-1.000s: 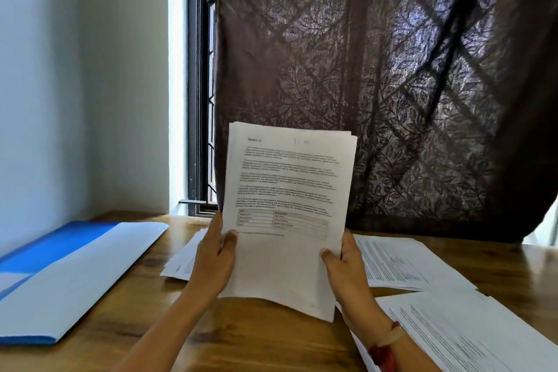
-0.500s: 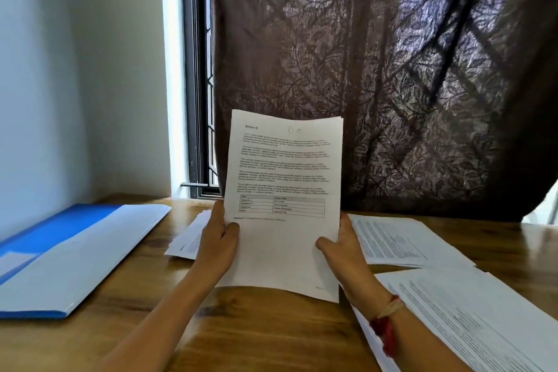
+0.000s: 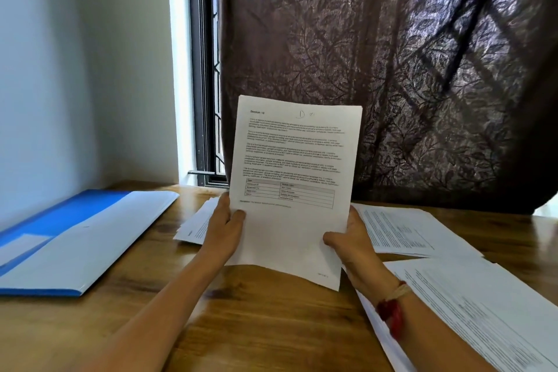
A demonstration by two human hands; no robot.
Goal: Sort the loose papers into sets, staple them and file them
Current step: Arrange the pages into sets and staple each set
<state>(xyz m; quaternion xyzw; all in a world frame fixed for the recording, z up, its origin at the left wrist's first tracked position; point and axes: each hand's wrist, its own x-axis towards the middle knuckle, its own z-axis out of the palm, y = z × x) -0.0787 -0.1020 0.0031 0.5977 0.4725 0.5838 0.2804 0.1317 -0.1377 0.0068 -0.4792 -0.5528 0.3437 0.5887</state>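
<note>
I hold a squared-up set of printed papers (image 3: 294, 166) upright above the wooden table (image 3: 241, 326); its top sheet reads "Section 10" and has a table near the bottom. My left hand (image 3: 223, 229) grips its lower left edge, thumb on the front. My right hand (image 3: 350, 238) grips the lower right edge the same way. An open blue file folder (image 3: 75, 235) lies flat at the left. No stapler is in view.
More printed papers lie on the table: a pile (image 3: 196, 223) behind my left hand, a sheet (image 3: 404, 229) behind my right hand and a larger stack (image 3: 483, 317) at the right front. A dark curtain (image 3: 392, 69) hangs over the window at the back.
The fanned sheets have been squared into one neat set, and the set now stands a little higher and straighter. Both hands keep their grip at the lower edges.
</note>
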